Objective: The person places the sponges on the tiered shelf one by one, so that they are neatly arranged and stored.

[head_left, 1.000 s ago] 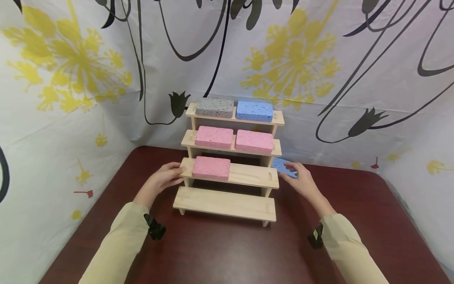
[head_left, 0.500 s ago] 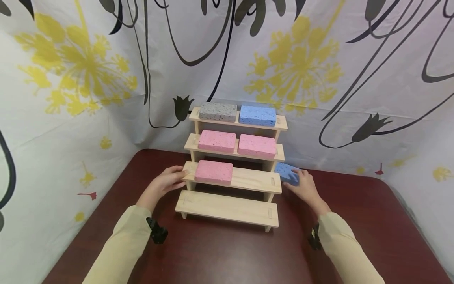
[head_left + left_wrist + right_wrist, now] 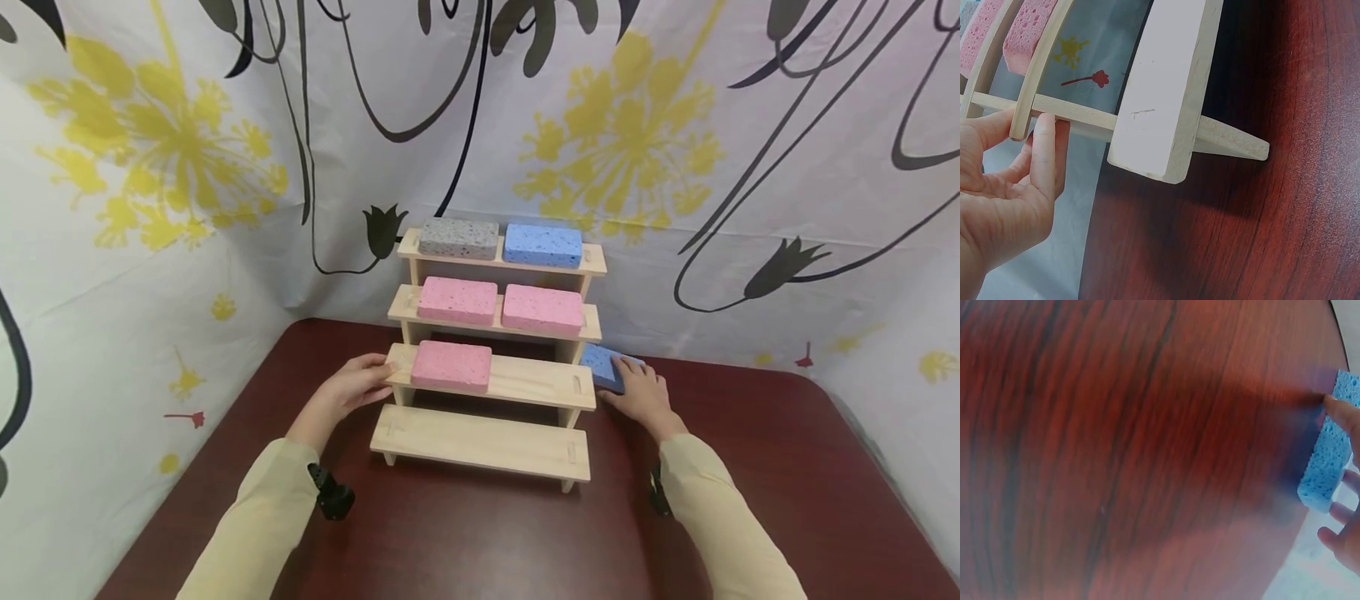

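Note:
A four-step wooden display rack [image 3: 480, 440] stands on the dark red table. My left hand [image 3: 351, 392] pinches the left end of its second step from the bottom; the left wrist view shows the thumb above and fingers [image 3: 1043, 156] below the board. Beside the rack's right side, toward the back, my right hand [image 3: 641, 398] grips a blue sponge [image 3: 600, 368]. In the right wrist view, thumb and fingers lie on opposite sides of that blue sponge [image 3: 1324, 459]. Whether it touches the table is unclear. A pink sponge [image 3: 452, 367] lies on the step that my left hand holds.
Two pink sponges, one left [image 3: 457, 300] and one right [image 3: 543, 309], lie on the step above. A grey sponge [image 3: 459, 239] and another blue sponge [image 3: 543, 245] lie on the top step. A patterned white cloth [image 3: 480, 167] hangs close behind the rack.
My right hand has closed in on the blue sponge and its fingers now lie further over it. The left hand keeps its place on the rack. The head view has shifted slightly.

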Action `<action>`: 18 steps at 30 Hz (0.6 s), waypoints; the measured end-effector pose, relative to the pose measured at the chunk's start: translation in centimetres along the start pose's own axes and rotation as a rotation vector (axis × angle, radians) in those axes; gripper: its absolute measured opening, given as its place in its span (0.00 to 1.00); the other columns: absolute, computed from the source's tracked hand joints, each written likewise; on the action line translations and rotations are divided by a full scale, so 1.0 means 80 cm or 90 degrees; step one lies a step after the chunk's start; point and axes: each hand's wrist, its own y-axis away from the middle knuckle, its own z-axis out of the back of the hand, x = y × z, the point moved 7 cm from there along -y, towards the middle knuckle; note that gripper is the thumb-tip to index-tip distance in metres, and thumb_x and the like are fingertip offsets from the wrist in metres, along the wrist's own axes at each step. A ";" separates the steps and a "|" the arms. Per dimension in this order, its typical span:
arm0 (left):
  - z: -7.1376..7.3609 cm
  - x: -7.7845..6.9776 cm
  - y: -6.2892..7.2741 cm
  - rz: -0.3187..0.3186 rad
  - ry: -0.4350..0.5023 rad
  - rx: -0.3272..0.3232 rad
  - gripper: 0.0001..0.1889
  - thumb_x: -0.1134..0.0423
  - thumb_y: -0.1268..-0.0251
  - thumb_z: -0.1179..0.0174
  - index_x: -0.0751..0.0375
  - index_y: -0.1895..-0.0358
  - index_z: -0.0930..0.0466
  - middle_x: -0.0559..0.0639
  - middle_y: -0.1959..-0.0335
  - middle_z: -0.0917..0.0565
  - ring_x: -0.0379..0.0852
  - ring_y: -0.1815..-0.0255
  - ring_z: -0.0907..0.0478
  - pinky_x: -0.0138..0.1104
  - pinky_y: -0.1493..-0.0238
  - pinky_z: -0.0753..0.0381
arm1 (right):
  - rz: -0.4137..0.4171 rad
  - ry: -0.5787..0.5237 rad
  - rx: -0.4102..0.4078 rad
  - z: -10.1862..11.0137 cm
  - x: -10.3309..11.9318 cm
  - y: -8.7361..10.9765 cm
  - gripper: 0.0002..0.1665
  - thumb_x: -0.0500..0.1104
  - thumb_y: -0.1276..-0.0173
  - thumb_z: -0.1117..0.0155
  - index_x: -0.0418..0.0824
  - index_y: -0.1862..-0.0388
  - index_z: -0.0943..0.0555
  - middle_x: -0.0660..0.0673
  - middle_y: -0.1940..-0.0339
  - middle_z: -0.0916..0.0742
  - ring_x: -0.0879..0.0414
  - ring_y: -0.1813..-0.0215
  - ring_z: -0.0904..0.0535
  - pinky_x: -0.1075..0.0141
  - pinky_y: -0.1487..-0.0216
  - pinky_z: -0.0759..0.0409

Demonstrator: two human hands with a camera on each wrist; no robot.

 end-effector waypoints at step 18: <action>0.001 0.002 -0.001 -0.003 0.000 0.003 0.28 0.61 0.31 0.53 0.69 0.33 0.49 0.59 0.49 0.30 0.38 0.60 0.27 0.31 0.46 0.21 | 0.012 -0.094 0.027 -0.001 -0.008 0.014 0.42 0.48 0.43 0.35 0.26 0.39 0.40 0.23 0.44 0.33 0.29 0.44 0.38 0.39 0.44 0.34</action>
